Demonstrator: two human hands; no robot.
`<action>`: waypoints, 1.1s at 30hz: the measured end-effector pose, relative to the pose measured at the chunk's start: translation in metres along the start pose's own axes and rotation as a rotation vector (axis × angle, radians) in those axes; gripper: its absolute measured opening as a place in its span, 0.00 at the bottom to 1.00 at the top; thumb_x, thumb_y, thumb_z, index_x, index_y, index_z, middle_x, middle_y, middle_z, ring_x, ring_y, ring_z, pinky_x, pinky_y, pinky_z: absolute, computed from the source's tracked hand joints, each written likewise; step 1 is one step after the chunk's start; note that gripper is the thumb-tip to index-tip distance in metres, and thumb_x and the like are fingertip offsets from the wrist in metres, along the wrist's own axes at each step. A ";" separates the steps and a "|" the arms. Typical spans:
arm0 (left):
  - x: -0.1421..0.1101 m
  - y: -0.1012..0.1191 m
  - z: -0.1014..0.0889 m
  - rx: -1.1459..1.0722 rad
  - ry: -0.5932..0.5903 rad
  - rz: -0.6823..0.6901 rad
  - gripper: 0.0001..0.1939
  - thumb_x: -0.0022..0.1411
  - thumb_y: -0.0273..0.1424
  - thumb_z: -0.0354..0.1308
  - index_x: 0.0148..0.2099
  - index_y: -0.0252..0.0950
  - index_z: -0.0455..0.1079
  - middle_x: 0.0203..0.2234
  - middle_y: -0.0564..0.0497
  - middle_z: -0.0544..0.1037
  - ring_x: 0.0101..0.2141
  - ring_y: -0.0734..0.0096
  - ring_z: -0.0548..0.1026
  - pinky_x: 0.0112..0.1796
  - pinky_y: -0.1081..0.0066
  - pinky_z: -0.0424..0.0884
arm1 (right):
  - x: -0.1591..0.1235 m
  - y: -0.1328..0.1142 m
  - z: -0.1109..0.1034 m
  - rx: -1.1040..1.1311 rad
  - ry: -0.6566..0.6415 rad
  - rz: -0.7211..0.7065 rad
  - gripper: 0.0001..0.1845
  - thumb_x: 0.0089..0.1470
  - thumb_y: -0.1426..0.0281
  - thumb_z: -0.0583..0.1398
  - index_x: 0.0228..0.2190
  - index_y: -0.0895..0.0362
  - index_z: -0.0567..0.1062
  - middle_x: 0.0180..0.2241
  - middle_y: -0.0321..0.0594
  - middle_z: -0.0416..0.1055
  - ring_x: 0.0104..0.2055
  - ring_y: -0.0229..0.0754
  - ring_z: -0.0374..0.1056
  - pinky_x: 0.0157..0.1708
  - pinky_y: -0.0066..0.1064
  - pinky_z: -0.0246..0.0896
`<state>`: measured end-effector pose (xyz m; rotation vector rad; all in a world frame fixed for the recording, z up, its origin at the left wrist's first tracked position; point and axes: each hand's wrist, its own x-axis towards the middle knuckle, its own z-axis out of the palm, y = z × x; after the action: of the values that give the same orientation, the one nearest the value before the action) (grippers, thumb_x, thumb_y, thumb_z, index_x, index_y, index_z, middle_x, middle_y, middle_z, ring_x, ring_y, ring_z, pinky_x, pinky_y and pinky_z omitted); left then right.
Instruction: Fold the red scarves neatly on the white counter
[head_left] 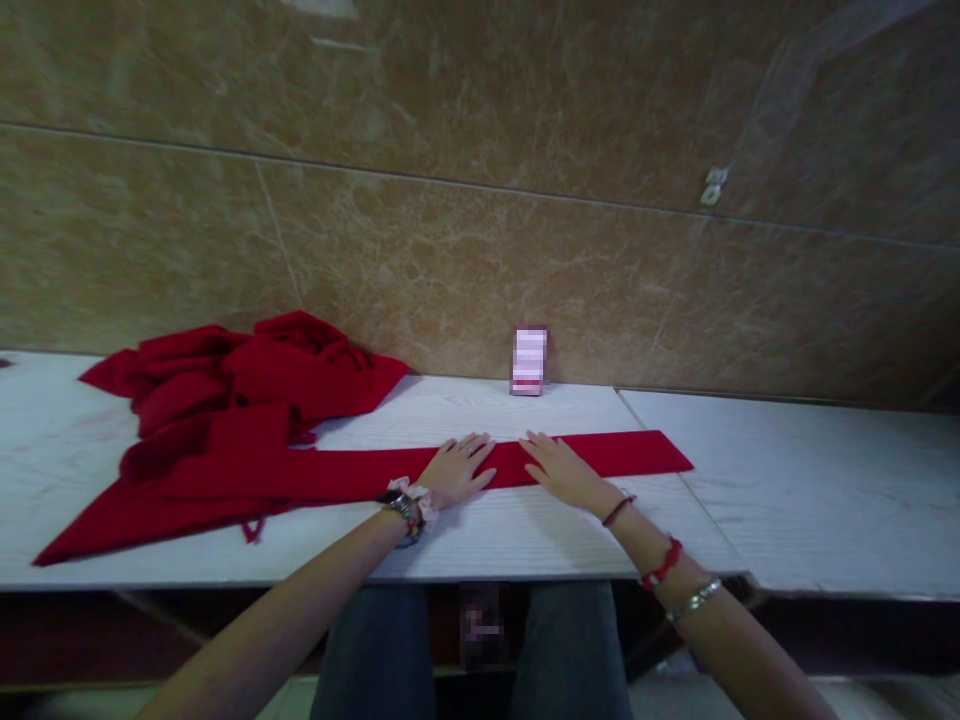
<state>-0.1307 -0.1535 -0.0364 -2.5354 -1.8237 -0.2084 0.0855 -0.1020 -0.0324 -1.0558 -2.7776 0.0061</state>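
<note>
A long flat strip of red cloth lies across the white table, its slanted end towards the right. On its middle stretch rests my left hand, palm down with the fingers spread. A little to the right, my right hand also lies flat on the strip, fingers apart. A short span of the red cloth shows between the two hands. Leftward the strip runs into a crumpled heap of the same red fabric. A thin red loop hangs out below the strip near the heap.
A phone with a lit, blurred screen leans against the brown marbled wall. The white table has a seam right of the strip's end. A small socket or fitting sits on the wall at upper right.
</note>
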 end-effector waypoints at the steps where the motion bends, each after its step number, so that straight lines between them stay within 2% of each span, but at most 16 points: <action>1: 0.000 0.000 0.000 0.006 -0.001 -0.002 0.26 0.64 0.42 0.40 0.61 0.37 0.53 0.60 0.47 0.54 0.59 0.62 0.52 0.55 0.57 0.50 | 0.003 -0.007 0.002 -0.003 -0.017 -0.022 0.26 0.59 0.64 0.44 0.57 0.60 0.57 0.60 0.47 0.51 0.61 0.47 0.46 0.56 0.44 0.44; 3: 0.000 0.000 -0.001 0.012 -0.005 -0.001 0.26 0.64 0.42 0.39 0.61 0.37 0.53 0.60 0.47 0.54 0.59 0.62 0.52 0.55 0.57 0.51 | 0.002 -0.008 0.005 -0.015 -0.042 -0.026 0.26 0.60 0.64 0.43 0.57 0.59 0.57 0.60 0.47 0.51 0.61 0.46 0.46 0.56 0.46 0.44; 5: 0.000 0.000 0.000 0.013 -0.010 0.005 0.26 0.64 0.42 0.39 0.61 0.37 0.53 0.60 0.47 0.54 0.59 0.62 0.52 0.54 0.57 0.51 | -0.004 0.005 0.004 -0.024 -0.059 0.014 0.26 0.60 0.64 0.42 0.58 0.58 0.55 0.60 0.46 0.50 0.61 0.46 0.45 0.56 0.47 0.45; 8: 0.001 -0.001 0.000 0.010 -0.007 0.012 0.27 0.64 0.42 0.39 0.61 0.37 0.52 0.60 0.47 0.55 0.59 0.62 0.52 0.54 0.56 0.51 | -0.022 0.040 0.001 -0.039 -0.084 0.132 0.26 0.60 0.64 0.41 0.58 0.56 0.54 0.61 0.45 0.48 0.62 0.47 0.44 0.55 0.48 0.46; 13: 0.000 -0.001 0.000 0.008 -0.001 0.010 0.26 0.64 0.42 0.39 0.61 0.36 0.53 0.60 0.47 0.55 0.59 0.62 0.52 0.54 0.56 0.51 | -0.055 0.103 -0.002 -0.126 -0.099 0.410 0.26 0.60 0.68 0.41 0.58 0.57 0.54 0.61 0.47 0.48 0.61 0.48 0.45 0.54 0.48 0.48; 15: 0.000 -0.001 0.000 0.003 -0.004 0.011 0.26 0.64 0.42 0.39 0.61 0.36 0.53 0.60 0.47 0.55 0.59 0.62 0.52 0.54 0.56 0.51 | -0.065 0.119 -0.002 -0.143 -0.089 0.481 0.25 0.60 0.69 0.41 0.58 0.58 0.54 0.60 0.48 0.49 0.61 0.47 0.46 0.54 0.47 0.49; 17: 0.000 -0.001 0.000 0.000 -0.007 0.009 0.27 0.64 0.41 0.39 0.61 0.36 0.52 0.60 0.47 0.55 0.59 0.62 0.51 0.54 0.56 0.51 | -0.067 0.126 -0.004 -0.158 -0.080 0.511 0.25 0.60 0.70 0.41 0.58 0.60 0.55 0.60 0.49 0.50 0.61 0.49 0.47 0.53 0.48 0.50; 19: 0.001 -0.002 0.001 -0.003 -0.008 0.006 0.27 0.64 0.41 0.40 0.61 0.36 0.52 0.60 0.48 0.54 0.59 0.61 0.51 0.55 0.56 0.51 | -0.062 0.119 -0.006 -0.169 -0.066 0.513 0.25 0.59 0.70 0.42 0.57 0.61 0.57 0.59 0.52 0.51 0.60 0.51 0.48 0.52 0.49 0.51; 21: 0.001 -0.002 0.002 -0.007 -0.006 0.006 0.27 0.64 0.41 0.40 0.61 0.36 0.52 0.60 0.48 0.54 0.59 0.61 0.51 0.55 0.56 0.50 | -0.048 0.098 -0.009 -0.151 -0.032 0.452 0.24 0.59 0.69 0.44 0.56 0.61 0.58 0.59 0.52 0.51 0.60 0.52 0.49 0.52 0.48 0.51; 25: 0.001 -0.001 0.001 -0.015 -0.001 -0.001 0.26 0.64 0.41 0.40 0.61 0.37 0.53 0.60 0.48 0.54 0.59 0.62 0.51 0.55 0.57 0.50 | -0.013 0.032 -0.006 -0.042 0.020 0.137 0.25 0.59 0.66 0.45 0.56 0.60 0.58 0.60 0.50 0.50 0.61 0.50 0.46 0.55 0.46 0.47; 28: 0.000 0.001 0.000 -0.006 -0.007 -0.008 0.26 0.64 0.41 0.40 0.61 0.37 0.52 0.60 0.47 0.53 0.59 0.62 0.51 0.55 0.57 0.50 | 0.003 -0.006 0.001 -0.015 -0.011 -0.010 0.26 0.59 0.65 0.44 0.57 0.59 0.57 0.60 0.48 0.51 0.61 0.49 0.46 0.56 0.47 0.45; 30: 0.000 0.001 -0.001 0.002 -0.011 -0.008 0.26 0.64 0.42 0.40 0.61 0.37 0.52 0.60 0.47 0.53 0.59 0.62 0.51 0.55 0.57 0.50 | 0.003 -0.013 0.005 -0.027 -0.032 -0.029 0.25 0.60 0.64 0.43 0.57 0.58 0.57 0.59 0.47 0.52 0.61 0.49 0.46 0.55 0.49 0.45; 33: 0.001 0.001 -0.001 0.008 -0.015 -0.004 0.27 0.64 0.42 0.40 0.62 0.36 0.52 0.60 0.47 0.53 0.59 0.62 0.51 0.55 0.56 0.50 | -0.008 0.006 0.005 -0.051 -0.049 0.026 0.25 0.60 0.65 0.42 0.57 0.56 0.56 0.60 0.46 0.51 0.61 0.49 0.45 0.55 0.49 0.46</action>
<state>-0.1300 -0.1532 -0.0357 -2.5357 -1.8306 -0.1815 0.0945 -0.1024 -0.0386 -1.1179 -2.8215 -0.0360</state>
